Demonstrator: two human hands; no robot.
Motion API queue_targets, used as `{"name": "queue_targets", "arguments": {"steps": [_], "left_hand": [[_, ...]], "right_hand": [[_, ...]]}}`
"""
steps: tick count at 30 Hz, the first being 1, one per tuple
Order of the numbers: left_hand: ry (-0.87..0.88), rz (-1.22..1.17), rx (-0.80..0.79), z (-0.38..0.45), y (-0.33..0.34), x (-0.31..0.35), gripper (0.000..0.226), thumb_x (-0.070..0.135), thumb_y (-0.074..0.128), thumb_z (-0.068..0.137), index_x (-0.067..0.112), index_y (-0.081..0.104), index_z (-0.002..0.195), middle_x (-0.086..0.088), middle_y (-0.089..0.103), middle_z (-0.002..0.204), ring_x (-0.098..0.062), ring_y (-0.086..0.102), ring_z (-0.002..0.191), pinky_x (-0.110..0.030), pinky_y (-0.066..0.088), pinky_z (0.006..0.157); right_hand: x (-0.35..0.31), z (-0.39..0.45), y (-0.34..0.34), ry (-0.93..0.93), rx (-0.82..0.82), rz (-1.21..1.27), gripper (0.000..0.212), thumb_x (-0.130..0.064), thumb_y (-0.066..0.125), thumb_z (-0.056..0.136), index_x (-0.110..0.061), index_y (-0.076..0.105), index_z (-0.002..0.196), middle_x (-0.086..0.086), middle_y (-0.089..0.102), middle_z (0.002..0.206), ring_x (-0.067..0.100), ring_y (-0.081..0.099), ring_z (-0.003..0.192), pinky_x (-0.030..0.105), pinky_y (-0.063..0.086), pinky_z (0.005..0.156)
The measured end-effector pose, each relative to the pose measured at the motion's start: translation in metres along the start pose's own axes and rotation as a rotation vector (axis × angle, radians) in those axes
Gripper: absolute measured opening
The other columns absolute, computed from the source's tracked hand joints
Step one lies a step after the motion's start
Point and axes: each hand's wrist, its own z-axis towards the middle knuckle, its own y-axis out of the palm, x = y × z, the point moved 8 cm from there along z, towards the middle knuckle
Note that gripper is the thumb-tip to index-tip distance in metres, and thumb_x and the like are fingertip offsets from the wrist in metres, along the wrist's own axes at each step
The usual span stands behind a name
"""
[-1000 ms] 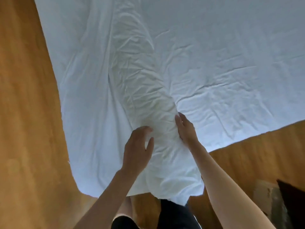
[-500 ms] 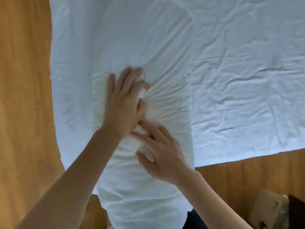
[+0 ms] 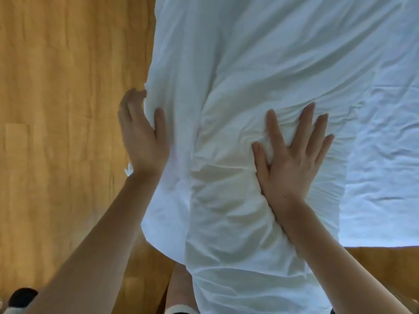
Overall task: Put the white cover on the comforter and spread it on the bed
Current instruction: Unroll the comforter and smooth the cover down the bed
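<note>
Head view: both hands, left (image 3: 141,137) and right (image 3: 292,159), press flat-fingered on white cover (image 3: 226,200); comforter hidden.

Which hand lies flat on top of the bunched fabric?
The right hand, fingers spread on the white cover; the left hand is at its side edge.

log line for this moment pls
left hand open, against white cover edge | right hand flat, pressing bunched comforter inside | floor

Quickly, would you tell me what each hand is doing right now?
Left hand: open, pressing the white cover's edge.
Right hand: open, fingers spread flat on the cover.
</note>
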Motion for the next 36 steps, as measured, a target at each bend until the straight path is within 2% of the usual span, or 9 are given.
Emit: {"name": "queue_targets", "arguments": {"steps": [5,7,10,12,16,22,27,31,36], "left_hand": [[-0.544,-0.13,-0.365,0.021,0.039,-0.106,0.057,0.037,0.043,0.1,0.019,0.026,0.151,-0.003,0.039,0.148,-0.018,0.042,0.132,-0.036,0.036,0.109],[-0.604,-0.238,-0.499,0.024,0.055,-0.111,0.066,0.045,0.051,0.096,0.025,0.023,0.152,0.003,0.045,0.143,-0.012,0.048,0.126,-0.035,0.041,0.107],[-0.648,-0.42,-0.586,0.032,0.072,-0.094,0.055,0.04,0.058,0.094,0.018,0.043,0.142,0.012,0.06,0.116,0.003,0.06,0.1,-0.011,0.048,0.082],[-0.637,-0.465,-0.569,0.037,0.073,-0.088,0.037,0.036,0.062,0.093,0.017,0.056,0.124,0.017,0.063,0.103,0.009,0.06,0.086,-0.006,0.048,0.068],[-0.667,-0.459,-0.495,0.038,0.06,-0.104,0.011,0.031,0.067,0.089,0.024,0.062,0.095,0.009,0.063,0.091,-0.007,0.063,0.084,-0.023,0.052,0.077],[-0.817,-0.591,-0.526,0.041,0.068,-0.107,0.057,0.039,0.071,0.085,0.021,0.048,0.135,0.008,0.061,0.116,-0.009,0.06,0.103,-0.024,0.05,0.087],[-0.674,-0.507,-0.374,0.04,0.039,-0.095,0.029,0.024,0.072,0.085,0.015,0.064,0.111,0.012,0.066,0.095,0.001,0.065,0.081,-0.015,0.054,0.07],[-0.664,-0.486,-0.517,0.008,0.021,-0.086,0.018,0.034,0.067,0.089,0.019,0.069,0.1,0.006,0.072,0.1,-0.009,0.069,0.093,-0.032,0.056,0.087],[-0.718,-0.742,-0.479,-0.027,-0.012,-0.053,0.015,0.025,0.055,0.097,0.02,0.065,0.106,0.009,0.074,0.102,-0.009,0.068,0.1,-0.022,0.054,0.079]], "right_hand": [[-0.025,0.003,0.015,-0.06,0.014,-0.056,0.046,-0.04,0.034,0.101,-0.03,0.039,0.146,0.023,0.02,0.156,0.048,0.012,0.142,0.059,0.005,0.114],[-0.029,0.004,0.02,-0.076,0.019,-0.08,0.046,-0.037,0.033,0.101,-0.028,0.038,0.146,0.023,0.021,0.156,0.048,0.013,0.142,0.06,0.005,0.114],[-0.029,0.005,0.023,-0.082,0.024,-0.118,0.046,-0.034,0.035,0.101,-0.027,0.037,0.147,0.023,0.022,0.155,0.047,0.015,0.142,0.06,0.006,0.113],[-0.029,0.004,0.025,-0.079,0.018,-0.135,0.046,-0.034,0.034,0.102,-0.027,0.035,0.148,0.023,0.021,0.156,0.047,0.015,0.142,0.06,0.007,0.113],[-0.029,0.005,0.025,-0.071,0.011,-0.149,0.047,-0.034,0.032,0.102,-0.028,0.033,0.149,0.022,0.02,0.156,0.046,0.015,0.143,0.06,0.008,0.114],[-0.029,0.001,0.022,-0.084,0.026,-0.165,0.046,-0.033,0.033,0.102,-0.027,0.034,0.148,0.022,0.021,0.156,0.044,0.016,0.143,0.06,0.009,0.114],[-0.028,0.001,0.023,-0.072,0.027,-0.165,0.046,-0.034,0.033,0.103,-0.027,0.034,0.148,0.022,0.02,0.157,0.045,0.015,0.143,0.058,0.007,0.115],[-0.029,0.001,0.022,-0.074,0.028,-0.172,0.046,-0.032,0.033,0.103,-0.027,0.034,0.149,0.023,0.02,0.156,0.046,0.016,0.143,0.059,0.008,0.114],[-0.03,0.002,0.021,-0.075,0.011,-0.18,0.048,-0.032,0.032,0.102,-0.027,0.032,0.149,0.022,0.02,0.156,0.045,0.016,0.143,0.058,0.008,0.115]]}}
